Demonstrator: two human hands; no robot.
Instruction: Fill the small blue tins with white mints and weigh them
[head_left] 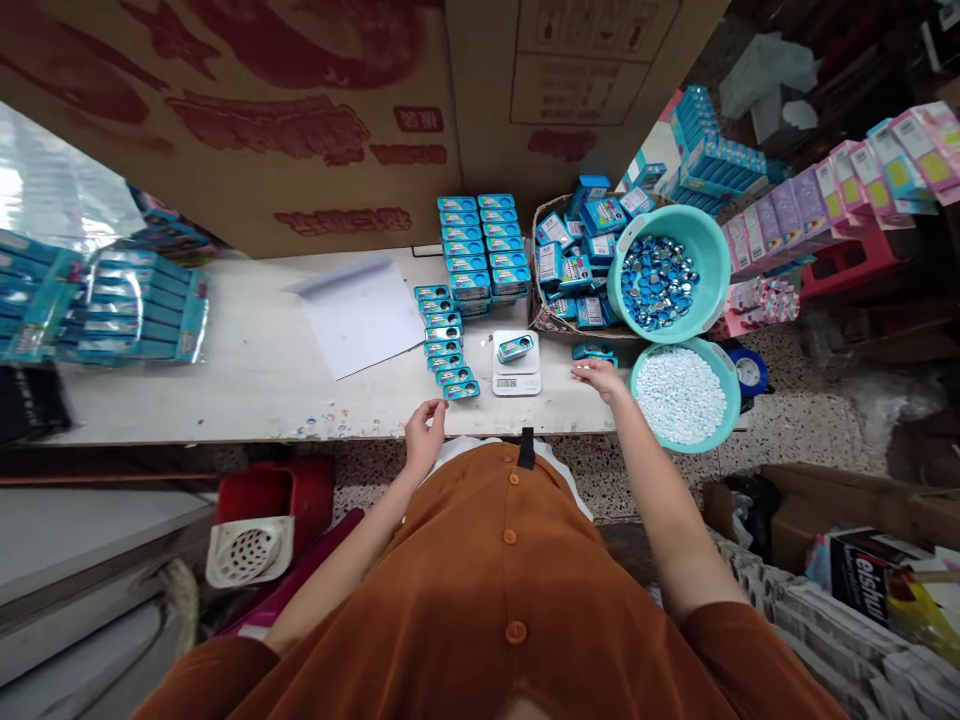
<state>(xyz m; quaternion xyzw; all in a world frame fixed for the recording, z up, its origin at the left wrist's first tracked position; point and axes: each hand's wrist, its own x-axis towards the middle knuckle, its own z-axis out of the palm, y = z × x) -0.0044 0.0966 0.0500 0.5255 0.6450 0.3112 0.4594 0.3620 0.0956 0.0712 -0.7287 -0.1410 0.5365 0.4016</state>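
Observation:
A small blue tin (pixel 516 347) lies on a white digital scale (pixel 516 377) at the table's front edge. My left hand (pixel 424 430) hovers at that edge just below a row of several blue tins (pixel 442 340), its fingers curled loosely with nothing seen in them. My right hand (pixel 600 378) rests on the table to the right of the scale, fingers bent inward, beside a teal bowl of white pellets (pixel 684 394). Whether it holds a pellet is too small to tell.
Stacked blue tins (pixel 484 245) stand behind the scale. A basket of blue boxes (pixel 574 265) and a teal bowl of blue lids (pixel 660 280) sit at right. A white paper sheet (pixel 360 312) lies mid-table; wrapped packs (pixel 127 310) lie left. Large cartons (pixel 300 120) back the table.

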